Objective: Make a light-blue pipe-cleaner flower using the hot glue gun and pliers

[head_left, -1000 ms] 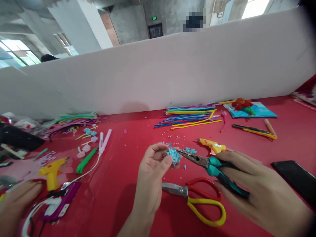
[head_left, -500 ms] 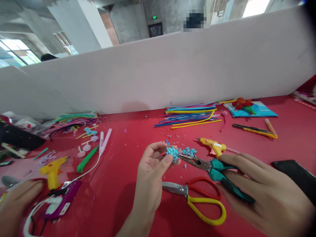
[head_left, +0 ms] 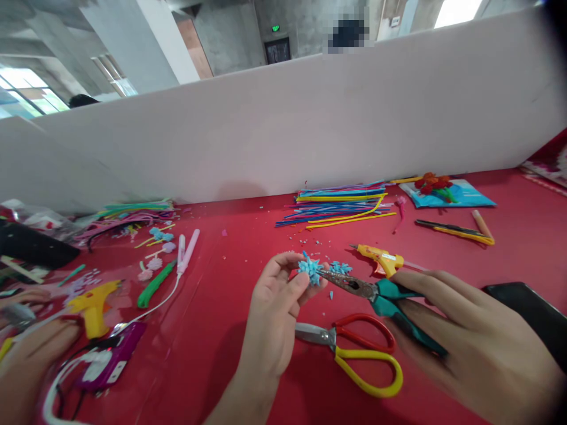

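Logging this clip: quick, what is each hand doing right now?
Left hand: closed on the blue fuzzy flower, pinched in its fingertips.
Right hand: closed on the teal-handled pliers, nose at the flower.

We sit at a table covered in red cloth (head_left: 522,254), closed off on its far side by a long white partition board (head_left: 310,136). Beyond the board we see bare grey concrete walls (head_left: 230,35), a thick white pillar (head_left: 146,41), and a dark doorway (head_left: 278,50) under a green exit sign (head_left: 275,28). Daylight comes through windows (head_left: 26,94) at far left and top right.
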{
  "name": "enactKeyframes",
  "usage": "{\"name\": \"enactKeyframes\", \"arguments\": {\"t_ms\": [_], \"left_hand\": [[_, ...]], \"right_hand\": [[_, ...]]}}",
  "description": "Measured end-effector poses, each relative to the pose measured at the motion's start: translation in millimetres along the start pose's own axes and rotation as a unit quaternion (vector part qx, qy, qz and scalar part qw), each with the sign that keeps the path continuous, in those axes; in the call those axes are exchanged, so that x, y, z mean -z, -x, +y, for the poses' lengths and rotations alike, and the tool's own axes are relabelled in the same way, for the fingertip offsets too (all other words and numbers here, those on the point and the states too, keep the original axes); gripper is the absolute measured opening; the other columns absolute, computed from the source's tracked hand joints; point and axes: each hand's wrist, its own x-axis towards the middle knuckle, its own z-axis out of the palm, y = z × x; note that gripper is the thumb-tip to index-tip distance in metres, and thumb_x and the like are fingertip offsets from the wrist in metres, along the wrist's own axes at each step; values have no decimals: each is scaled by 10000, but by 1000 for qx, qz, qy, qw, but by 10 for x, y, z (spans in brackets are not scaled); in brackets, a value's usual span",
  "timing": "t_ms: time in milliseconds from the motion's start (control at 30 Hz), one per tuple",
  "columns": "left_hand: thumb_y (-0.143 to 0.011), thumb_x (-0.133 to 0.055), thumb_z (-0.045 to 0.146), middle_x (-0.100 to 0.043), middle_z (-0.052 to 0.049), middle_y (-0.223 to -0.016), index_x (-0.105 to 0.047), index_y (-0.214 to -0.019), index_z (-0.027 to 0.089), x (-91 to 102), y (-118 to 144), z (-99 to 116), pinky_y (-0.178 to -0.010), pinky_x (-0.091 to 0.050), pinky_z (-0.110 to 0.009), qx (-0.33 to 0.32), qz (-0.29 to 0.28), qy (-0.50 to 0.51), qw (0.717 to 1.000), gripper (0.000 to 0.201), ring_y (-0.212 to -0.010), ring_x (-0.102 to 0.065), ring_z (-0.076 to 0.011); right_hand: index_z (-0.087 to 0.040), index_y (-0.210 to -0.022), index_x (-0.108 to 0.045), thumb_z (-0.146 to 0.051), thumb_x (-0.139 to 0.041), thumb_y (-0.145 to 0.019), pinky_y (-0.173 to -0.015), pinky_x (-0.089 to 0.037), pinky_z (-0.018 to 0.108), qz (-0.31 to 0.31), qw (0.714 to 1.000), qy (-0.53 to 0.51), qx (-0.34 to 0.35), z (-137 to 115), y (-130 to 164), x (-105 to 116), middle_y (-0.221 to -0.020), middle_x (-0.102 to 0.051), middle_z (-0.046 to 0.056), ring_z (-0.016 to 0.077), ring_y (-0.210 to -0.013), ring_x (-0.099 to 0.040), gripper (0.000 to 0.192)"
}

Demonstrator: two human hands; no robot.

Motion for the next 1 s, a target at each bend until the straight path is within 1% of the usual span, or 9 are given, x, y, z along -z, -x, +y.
{"name": "enactKeyframes", "arguments": {"t_ms": [100,200,333,500,600,767,833,933,1000], "left_hand": [[-762,-703,185,-646,-23,-882,-608,-937,173,-28,10,5,-728,-557,-238,-14,4,-13,1000,199,-786,-656,-127],[-738,-724,182,-636,-8,-880,-616,-928,176,-54,28,4,-754,-559,-260,-44,23,-33,998,218,-752,-652,-117],[-733,-730,193,-621,0,-881,-617,-926,176,-65,45,-6,-745,-555,-254,-64,35,-55,996,224,-738,-649,-114],[-743,-725,201,-611,-1,-870,-602,-943,173,-53,37,-18,-721,-546,-241,-57,35,-69,995,237,-734,-642,-111],[-747,-722,201,-613,8,-853,-599,-942,178,-52,32,-22,-718,-543,-239,-53,33,-73,995,232,-720,-636,-104],[-753,-718,195,-620,4,-847,-596,-947,173,-39,25,-20,-728,-541,-241,-45,27,-73,996,231,-719,-640,-107],[-751,-720,193,-615,8,-843,-600,-945,172,-29,19,-19,-742,-545,-247,-40,26,-68,997,230,-718,-636,-103],[-746,-725,195,-603,12,-845,-609,-938,168,-18,9,-26,-749,-550,-248,-33,31,-59,997,226,-710,-633,-94],[-741,-729,199,-603,14,-850,-613,-935,168,-13,6,-35,-745,-553,-248,-29,37,-56,997,228,-706,-637,-93]], "right_hand": [[-168,-849,-681,-154,-525,-865,-816,-483,434,-3,999,32,17,-2,-5,18,-951,-657,93,288,-953,-602,157],[-173,-857,-684,-155,-494,-887,-822,-481,445,-13,998,62,23,5,8,16,-922,-669,75,287,-960,-608,194],[-175,-844,-693,-153,-440,-907,-804,-481,443,-15,997,72,16,12,27,8,-984,-671,88,283,-966,-611,261],[-176,-827,-700,-146,-439,-905,-741,-486,414,-26,997,72,27,6,-21,19,-948,-678,83,273,-921,-625,274],[-172,-810,-699,-137,-442,-897,-698,-488,397,-18,997,70,36,5,-59,15,-928,-678,87,262,-875,-637,274],[-159,-847,-699,-139,-507,-879,-745,-487,399,-18,998,48,27,7,-49,-12,-918,-675,77,280,-930,-626,196],[-151,-847,-699,-139,-508,-875,-745,-484,416,-18,997,70,35,7,-34,-17,-958,-671,97,290,-914,-621,193],[-151,-843,-697,-138,-480,-882,-726,-480,427,-16,992,113,51,10,-27,-25,-1004,-659,123,282,-870,-613,221],[-162,-837,-695,-167,-462,-897,-725,-482,423,-7,992,112,52,11,-33,-39,-1004,-658,116,273,-863,-608,241]]}}
